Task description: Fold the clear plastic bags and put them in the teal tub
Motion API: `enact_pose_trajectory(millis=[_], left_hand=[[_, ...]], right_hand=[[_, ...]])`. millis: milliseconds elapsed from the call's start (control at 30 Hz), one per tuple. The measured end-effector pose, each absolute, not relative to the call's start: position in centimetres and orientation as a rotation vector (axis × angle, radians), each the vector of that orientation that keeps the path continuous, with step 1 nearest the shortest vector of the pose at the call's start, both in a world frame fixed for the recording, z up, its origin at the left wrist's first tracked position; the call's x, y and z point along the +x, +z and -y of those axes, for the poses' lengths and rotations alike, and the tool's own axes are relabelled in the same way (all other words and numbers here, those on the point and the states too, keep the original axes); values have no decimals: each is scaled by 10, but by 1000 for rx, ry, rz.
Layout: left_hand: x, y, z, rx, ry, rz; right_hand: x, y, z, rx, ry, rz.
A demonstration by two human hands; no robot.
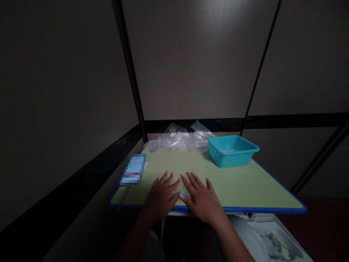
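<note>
Palm down near the front edge of the light green table (231,189), my left hand (162,196) lies with its fingers spread. My right hand (201,198) rests flat beside it, fingers apart as well, and the two thumbs meet or nearly meet. Between and partly under the hands shows a pale, see-through patch (181,189), perhaps thin clear plastic; the hands hide much of it. Neither hand grips anything.
A turquoise plastic basin (231,160) stands at the back right. Crumpled clear plastic (177,140) lies along the back edge by the wall. A blurred-out phone-like screen (133,170) is at the left edge with a cable. Below right, an open drawer (275,240) holds plastic-wrapped items.
</note>
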State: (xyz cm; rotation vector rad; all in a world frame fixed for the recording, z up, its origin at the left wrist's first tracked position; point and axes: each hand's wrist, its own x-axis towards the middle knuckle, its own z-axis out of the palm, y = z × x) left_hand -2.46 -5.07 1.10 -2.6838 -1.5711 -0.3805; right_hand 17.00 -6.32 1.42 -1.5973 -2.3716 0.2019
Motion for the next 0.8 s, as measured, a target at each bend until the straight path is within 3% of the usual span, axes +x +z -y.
enact_pose_trajectory(millis=[433,800], left_hand=[[-25,19,53,-2764,-409,1526],[-26,21,52,-2834,-483,1558]], right_hand=[[182,18,72,-1461,140,2320],[261,-4,101,-1481,-267,2220]])
